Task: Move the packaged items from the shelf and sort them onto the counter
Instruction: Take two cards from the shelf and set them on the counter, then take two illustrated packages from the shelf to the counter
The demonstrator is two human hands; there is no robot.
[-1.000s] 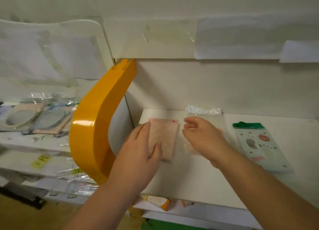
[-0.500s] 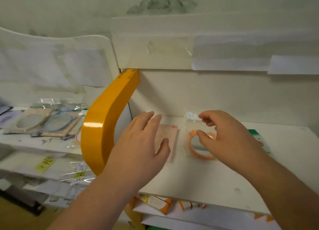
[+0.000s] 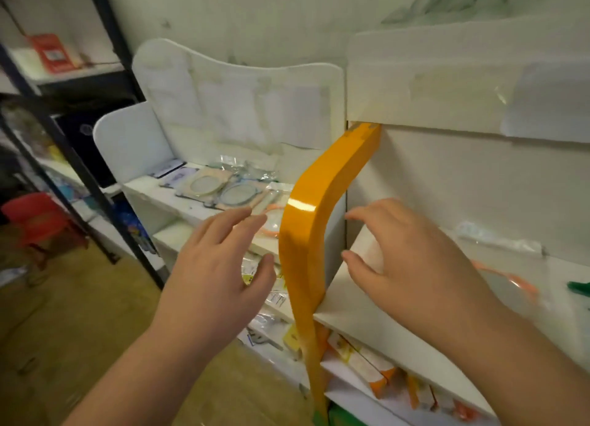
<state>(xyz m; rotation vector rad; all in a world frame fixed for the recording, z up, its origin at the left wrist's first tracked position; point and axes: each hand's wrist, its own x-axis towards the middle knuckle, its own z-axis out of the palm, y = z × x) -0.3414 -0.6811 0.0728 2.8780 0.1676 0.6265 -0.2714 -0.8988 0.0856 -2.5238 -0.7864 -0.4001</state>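
Note:
My left hand [image 3: 220, 262] hovers with fingers spread, left of the curved orange divider [image 3: 314, 227], in front of the left shelf [image 3: 150, 191]. That shelf holds several clear packets with ring-shaped items [image 3: 223, 189]. My right hand [image 3: 402, 253] is open above the white counter [image 3: 360, 310] on the right of the divider, holding nothing. Behind it lies a clear packet with an orange ring [image 3: 507, 278], partly hidden by my wrist. A pinkish packet is mostly hidden under my right hand. A green-topped packet [image 3: 579, 288] shows at the right edge.
A black metal rack [image 3: 79, 167] stands at the left with a red stool [image 3: 38, 221] beside it. Lower shelves hold small boxes [image 3: 360, 361] and flat packets [image 3: 268, 294]. Wooden floor lies at the lower left.
The view has swung left. My left hand has left the pinkish packet and crossed to the left of the orange divider. My right hand has let go of the ring packet and shifted left.

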